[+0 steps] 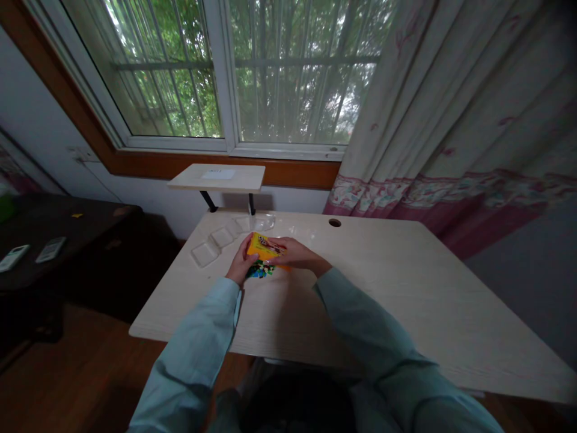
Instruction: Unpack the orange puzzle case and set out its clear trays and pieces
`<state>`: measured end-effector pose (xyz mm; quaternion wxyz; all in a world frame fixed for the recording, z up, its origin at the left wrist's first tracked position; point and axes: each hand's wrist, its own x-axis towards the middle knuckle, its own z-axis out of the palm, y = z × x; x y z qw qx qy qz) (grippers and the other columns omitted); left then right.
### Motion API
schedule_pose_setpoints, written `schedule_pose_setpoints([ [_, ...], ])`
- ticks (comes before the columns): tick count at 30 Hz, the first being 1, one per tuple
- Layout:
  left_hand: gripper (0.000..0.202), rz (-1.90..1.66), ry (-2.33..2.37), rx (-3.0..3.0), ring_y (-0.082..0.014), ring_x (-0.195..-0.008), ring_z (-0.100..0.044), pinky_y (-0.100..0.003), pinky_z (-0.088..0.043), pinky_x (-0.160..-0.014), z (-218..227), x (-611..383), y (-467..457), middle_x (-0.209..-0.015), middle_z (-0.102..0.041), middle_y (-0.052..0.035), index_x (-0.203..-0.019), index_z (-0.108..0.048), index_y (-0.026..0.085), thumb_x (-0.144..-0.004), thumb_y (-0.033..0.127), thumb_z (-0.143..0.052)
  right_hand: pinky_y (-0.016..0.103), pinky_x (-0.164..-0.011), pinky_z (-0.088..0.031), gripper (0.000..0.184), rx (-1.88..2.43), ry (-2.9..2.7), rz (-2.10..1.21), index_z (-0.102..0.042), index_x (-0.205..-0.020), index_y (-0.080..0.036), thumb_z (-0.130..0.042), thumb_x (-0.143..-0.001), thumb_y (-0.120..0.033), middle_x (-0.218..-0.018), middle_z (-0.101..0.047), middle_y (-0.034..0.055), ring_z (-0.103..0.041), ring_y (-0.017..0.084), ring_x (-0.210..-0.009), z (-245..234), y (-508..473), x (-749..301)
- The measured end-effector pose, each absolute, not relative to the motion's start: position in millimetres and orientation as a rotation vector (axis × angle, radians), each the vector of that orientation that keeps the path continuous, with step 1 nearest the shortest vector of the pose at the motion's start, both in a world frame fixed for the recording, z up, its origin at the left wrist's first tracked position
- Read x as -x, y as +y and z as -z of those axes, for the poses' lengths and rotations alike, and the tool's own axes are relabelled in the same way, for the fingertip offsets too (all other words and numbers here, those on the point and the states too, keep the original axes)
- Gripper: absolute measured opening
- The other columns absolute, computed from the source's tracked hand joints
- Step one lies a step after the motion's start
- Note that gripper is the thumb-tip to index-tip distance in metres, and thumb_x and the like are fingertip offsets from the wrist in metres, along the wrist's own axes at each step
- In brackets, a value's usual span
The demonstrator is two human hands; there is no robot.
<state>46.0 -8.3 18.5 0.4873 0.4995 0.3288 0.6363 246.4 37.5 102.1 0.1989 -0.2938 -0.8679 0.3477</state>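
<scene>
Both my hands hold a small yellow box with a dark red and brown print, raised a little over the desk. My left hand grips its left side, thumb at the near face. On the right side, my right hand has its fingers closed on the box. Below the box lies a pile of small blue, green and yellow pieces, partly hidden; they look like tiny building bricks. Something orange shows under my right hand, too covered to name.
Several clear plastic trays form a row on the desk, left of and behind my hands. A raised shelf with a paper label stands at the back left. A cable hole is near the back edge. Two remotes lie on a dark table.
</scene>
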Motion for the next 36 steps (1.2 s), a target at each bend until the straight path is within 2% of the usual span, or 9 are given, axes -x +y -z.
schedule_pose_setpoints([
  [5,0.076,-1.534,0.752,-1.042,-0.0265,-0.121,-0.055,-0.043,-0.041,-0.107,-15.3,-44.3,-5.4,-0.132,-0.058,-0.0104,-0.136,-0.046,0.022,-0.069,0.042,-0.076,0.028,-0.084,-0.05,0.056,0.855,-2.286,-1.431,-0.065,-0.118,-0.023,-0.07,-0.073,-0.055,-0.11,-0.069,0.001,-0.064,0.018,-0.093,-117.2,44.5,-243.4],
  [8,0.072,-1.536,0.731,-0.963,-0.0272,-0.121,-0.056,-0.042,-0.043,-0.104,-17.6,-44.1,-4.1,-0.131,-0.059,-0.0106,-0.13,-0.052,0.02,-0.067,0.044,-0.076,0.027,-0.073,-0.052,0.047,0.966,-2.201,-1.627,-0.07,-0.105,-0.022,-0.065,-0.076,-0.059,-0.096,-0.071,0.0023,-0.064,0.016,-0.082,-126.9,52.8,-242.5],
  [12,0.062,-1.527,0.773,-0.886,-0.0269,-0.126,-0.052,-0.04,-0.046,-0.102,-21.2,-42.7,-1.1,-0.136,-0.055,-0.0111,-0.126,-0.054,0.019,-0.073,0.049,-0.069,0.027,-0.057,-0.052,0.051,1.109,-2.067,-1.726,-0.071,-0.1,-0.024,-0.062,-0.075,-0.067,-0.08,-0.07,0.0027,-0.062,0.016,-0.065,-127.9,61.1,-237.4],
  [15,0.059,-1.555,0.796,-0.866,-0.0262,-0.127,-0.052,-0.039,-0.048,-0.101,-21.2,-42.9,1.9,-0.136,-0.055,-0.0117,-0.125,-0.052,0.017,-0.079,0.053,-0.061,0.026,-0.054,-0.053,0.053,1.105,-1.944,-1.804,-0.07,-0.101,-0.025,-0.065,-0.071,-0.068,-0.083,-0.071,0.0035,-0.064,0.018,-0.068,-121.3,62.5,-232.3],
  [22,0.051,-1.612,0.769,-0.762,-0.024,-0.127,-0.053,-0.039,-0.043,-0.107,-27.5,-46.9,0.8,-0.124,-0.064,-0.0111,-0.121,-0.056,0.016,-0.084,0.05,-0.054,0.03,-0.063,-0.058,0.061,1.06,-1.763,-1.918,-0.065,-0.11,-0.025,-0.059,-0.073,-0.073,-0.099,-0.072,0.0058,-0.069,0.022,-0.082,-106.7,62.4,-228.4],
  [29,0.049,-1.579,0.85,-0.48,-0.0266,-0.111,-0.064,-0.041,-0.053,-0.096,-37.3,-43.7,-2.2,-0.116,-0.069,-0.01,-0.116,-0.058,0.016,-0.082,0.049,-0.049,0.036,-0.07,-0.059,0.062,1.001,-1.587,-1.953,-0.061,-0.118,-0.022,-0.051,-0.081,-0.071,-0.102,-0.072,0.0081,-0.069,0.022,-0.083,-99.9,53.3,-227.4],
  [32,0.049,-1.623,0.9,-0.466,-0.0255,-0.107,-0.066,-0.039,-0.055,-0.091,-36.3,-41.2,-1.8,-0.114,-0.069,-0.0104,-0.115,-0.059,0.016,-0.082,0.052,-0.051,0.037,-0.072,-0.058,0.054,0.965,-1.597,-1.84,-0.065,-0.111,-0.021,-0.054,-0.082,-0.065,-0.1,-0.072,0.0071,-0.068,0.022,-0.083,-99.1,50.4,-230.5],
  [36,0.042,-1.771,0.963,-0.568,-0.0215,-0.097,-0.069,-0.036,-0.057,-0.084,-34.0,-38.9,-2.2,-0.11,-0.069,-0.0081,-0.109,-0.06,0.02,-0.081,0.052,-0.058,0.037,-0.084,-0.055,0.036,0.896,-1.548,-1.7,-0.068,-0.099,-0.019,-0.059,-0.082,-0.05,-0.098,-0.073,0.0053,-0.067,0.021,-0.087,-92.8,51.6,-237.8],
])
